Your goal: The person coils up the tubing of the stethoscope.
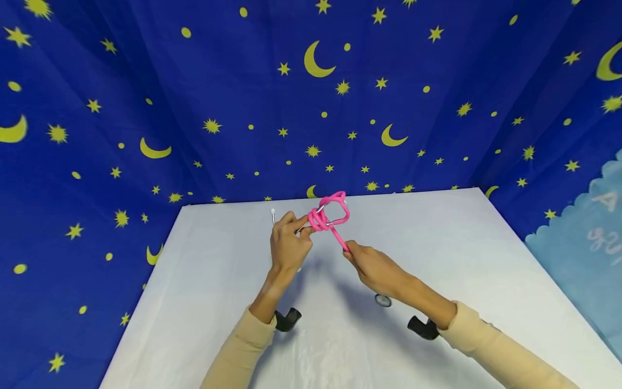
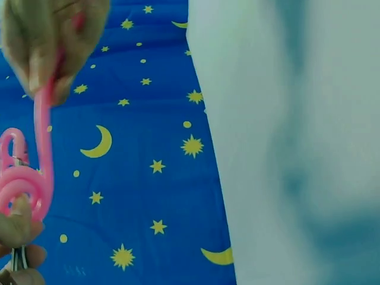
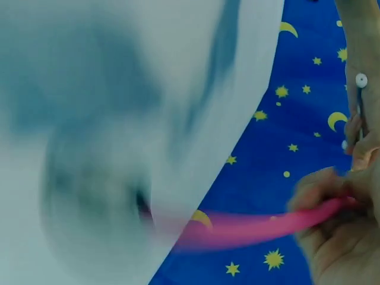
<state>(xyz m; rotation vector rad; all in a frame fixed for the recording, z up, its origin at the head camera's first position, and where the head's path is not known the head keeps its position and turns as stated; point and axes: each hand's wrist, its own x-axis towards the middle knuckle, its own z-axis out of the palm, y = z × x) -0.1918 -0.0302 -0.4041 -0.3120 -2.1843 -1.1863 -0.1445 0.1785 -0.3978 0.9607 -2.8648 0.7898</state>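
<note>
A stethoscope with pink tubing is held up above the white table (image 1: 218, 286). My left hand (image 1: 290, 243) pinches its metal ear tubes and the wound pink coil (image 1: 318, 220), with a white ear tip (image 1: 272, 211) sticking out past the knuckles. My right hand (image 1: 379, 267) grips a length of the tubing (image 1: 338, 237) that runs taut from the coil. Below that hand dangles the round chest piece (image 1: 383, 300), a large blur in the right wrist view. The left wrist view has the coil (image 2: 27, 181) at its left edge, under the left fingers (image 2: 21, 225).
A dark blue curtain (image 1: 272, 97) with yellow moons and stars hangs behind and beside the table. At the right stands a light blue panel (image 1: 588, 243) with pale lettering. Black curved pieces (image 1: 288, 320) sit at both wrists.
</note>
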